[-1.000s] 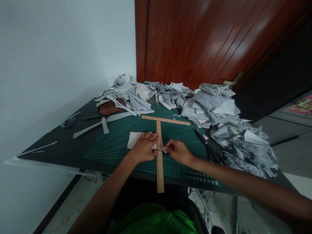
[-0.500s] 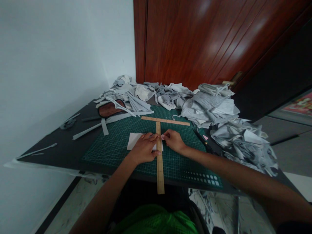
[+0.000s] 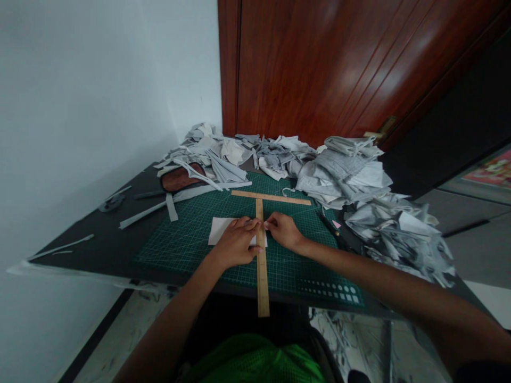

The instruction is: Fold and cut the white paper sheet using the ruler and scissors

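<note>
Two wooden rulers [image 3: 262,282], pale rectangle [image 3: 217,231], gridded mat [image 3: 179,242]

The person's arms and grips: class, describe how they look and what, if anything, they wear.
The left grip and right grip are bare, ungloved hands. The forearms show no sleeves; a dark patch at lower right might be one. A green top shows below.

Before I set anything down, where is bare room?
Free: the green gridded mat left of the white rectangular piece; the black tabletop between mat and the thin pale strip at far left. Crowded: back and right, grey fabric scraps; centre, left hand, right hand, lengthwise wooden ruler.
</note>
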